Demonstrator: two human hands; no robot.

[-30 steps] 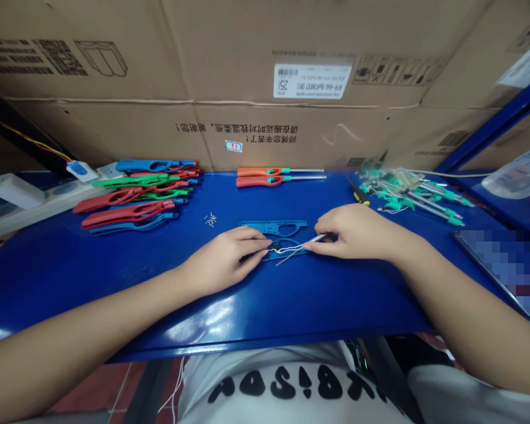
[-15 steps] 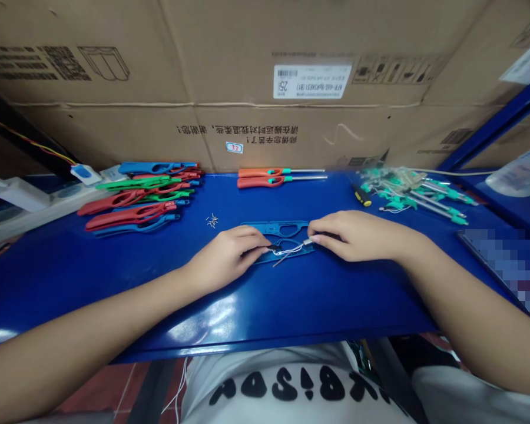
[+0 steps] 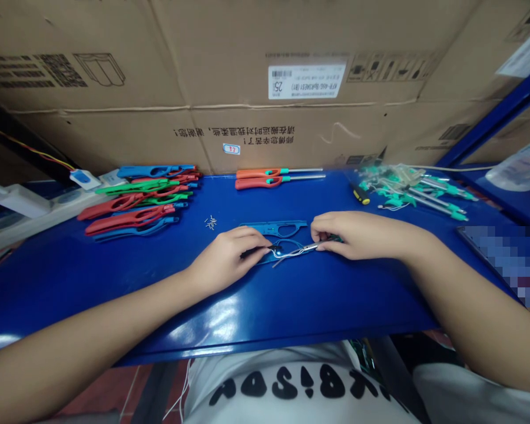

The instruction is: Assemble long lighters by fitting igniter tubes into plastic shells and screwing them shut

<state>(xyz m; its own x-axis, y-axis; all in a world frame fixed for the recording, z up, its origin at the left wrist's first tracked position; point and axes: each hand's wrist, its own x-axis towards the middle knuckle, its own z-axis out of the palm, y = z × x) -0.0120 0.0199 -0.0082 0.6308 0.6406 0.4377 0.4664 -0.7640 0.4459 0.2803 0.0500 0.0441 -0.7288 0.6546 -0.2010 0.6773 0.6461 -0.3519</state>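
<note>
On the blue table (image 3: 291, 300) two blue plastic lighter shell halves (image 3: 277, 227) lie side by side between my hands. My left hand (image 3: 227, 259) rests on the nearer shell's left end, fingers curled in a pinch on a thin white wire (image 3: 280, 254) that runs across the shell. My right hand (image 3: 357, 234) is closed on a thin metal tube with a green part (image 3: 318, 244), whose tip meets the wire over the shell.
A pile of red, green and blue shell halves (image 3: 136, 197) lies at the left. Two assembled orange lighters (image 3: 269, 178) sit at the back, a heap of green-ended tube assemblies (image 3: 410, 191) and a screwdriver (image 3: 360, 195) at the right. Small screws (image 3: 211, 222) lie loose. Cardboard boxes (image 3: 265, 88) wall the back.
My right hand has slid slightly left toward the shell, bringing the metal tube further in over it. My left hand has stayed pinched on the wire.
</note>
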